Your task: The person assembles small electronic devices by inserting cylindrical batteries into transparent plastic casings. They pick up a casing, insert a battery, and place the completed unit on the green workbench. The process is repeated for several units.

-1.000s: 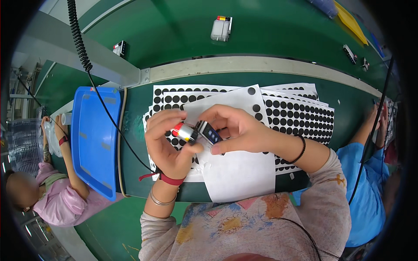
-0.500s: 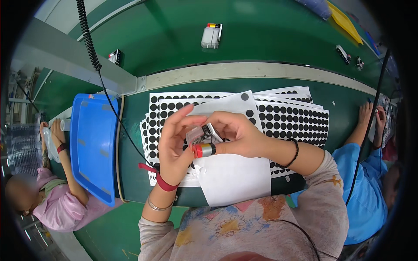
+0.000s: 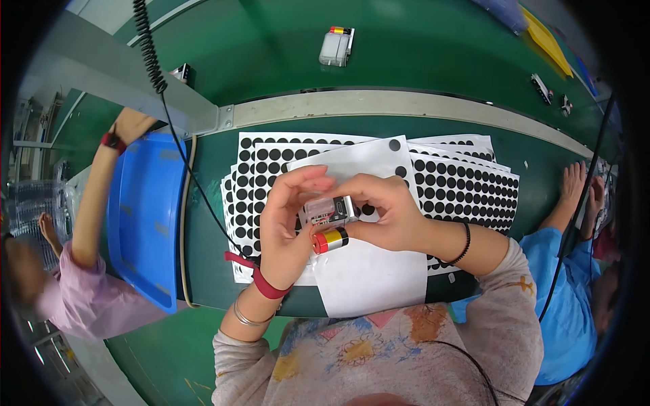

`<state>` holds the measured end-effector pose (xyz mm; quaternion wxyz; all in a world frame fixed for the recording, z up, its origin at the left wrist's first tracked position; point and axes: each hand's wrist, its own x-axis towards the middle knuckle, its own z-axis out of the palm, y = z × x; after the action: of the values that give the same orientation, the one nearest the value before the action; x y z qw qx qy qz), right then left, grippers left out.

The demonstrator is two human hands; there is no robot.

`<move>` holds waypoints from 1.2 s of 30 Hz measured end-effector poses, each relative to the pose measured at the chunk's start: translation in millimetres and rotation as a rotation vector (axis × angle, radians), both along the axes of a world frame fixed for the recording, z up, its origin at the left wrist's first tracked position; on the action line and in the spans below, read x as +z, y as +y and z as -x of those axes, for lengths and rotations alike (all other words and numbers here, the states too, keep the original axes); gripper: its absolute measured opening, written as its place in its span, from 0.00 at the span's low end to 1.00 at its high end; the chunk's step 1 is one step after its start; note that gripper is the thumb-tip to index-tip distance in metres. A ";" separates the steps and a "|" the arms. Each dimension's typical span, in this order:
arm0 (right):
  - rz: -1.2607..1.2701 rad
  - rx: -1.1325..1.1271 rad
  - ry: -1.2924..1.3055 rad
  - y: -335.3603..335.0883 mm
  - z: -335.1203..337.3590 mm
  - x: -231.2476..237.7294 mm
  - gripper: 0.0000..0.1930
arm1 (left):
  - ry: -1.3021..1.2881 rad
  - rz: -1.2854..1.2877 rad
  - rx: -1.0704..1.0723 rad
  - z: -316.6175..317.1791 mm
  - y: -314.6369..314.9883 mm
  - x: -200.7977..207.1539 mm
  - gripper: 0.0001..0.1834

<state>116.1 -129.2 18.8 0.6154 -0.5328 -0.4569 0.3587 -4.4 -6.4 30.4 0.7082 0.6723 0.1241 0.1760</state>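
Observation:
Between my two hands sits a small clear plastic case (image 3: pixel 321 210) with a black-and-white end piece, tilted over the sheets. A short battery-like cylinder (image 3: pixel 330 240), red at one end with yellow and silver bands, lies against the case on its near side. My left hand (image 3: pixel 288 220) curves around the left of the case, its thumb by the red end. From the right, my right hand (image 3: pixel 389 213) grips the black-and-white end with bent fingers and thumb. Under both hands lies a white sheet (image 3: pixel 372 277) on top of sheets of black round stickers (image 3: pixel 467 193).
A blue tray (image 3: pixel 145 223) stands at the left, beside a co-worker's outstretched arm (image 3: pixel 91 189). Beyond the pale rail (image 3: pixel 379 103), a similar clear unit (image 3: pixel 335 49) lies on the green surface. Another person's hands (image 3: pixel 574 186) are at the right. A coiled cable (image 3: pixel 147 51) hangs at upper left.
The case and cylinder have turned in my hands, so the cylinder's yellow band now faces up. The left co-worker's arm has swung forward over the tray's far end. The view has shifted slightly.

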 end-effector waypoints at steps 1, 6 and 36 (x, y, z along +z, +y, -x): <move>-0.004 -0.046 -0.002 0.7 1.1 -1.9 0.21 | -0.033 -0.050 0.054 1.2 0.6 -0.2 0.24; -0.101 -0.250 -0.113 4.1 0.6 -6.4 0.20 | -0.156 -0.284 0.153 9.9 9.4 2.1 0.23; -0.024 -0.242 -0.434 5.6 -1.7 3.1 0.23 | -0.012 -0.687 0.177 12.2 14.9 15.5 0.40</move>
<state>117.8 -123.5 21.9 0.5476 -0.6408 -0.5156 0.1541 -16.6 8.4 45.9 0.4236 0.8569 0.1113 0.2719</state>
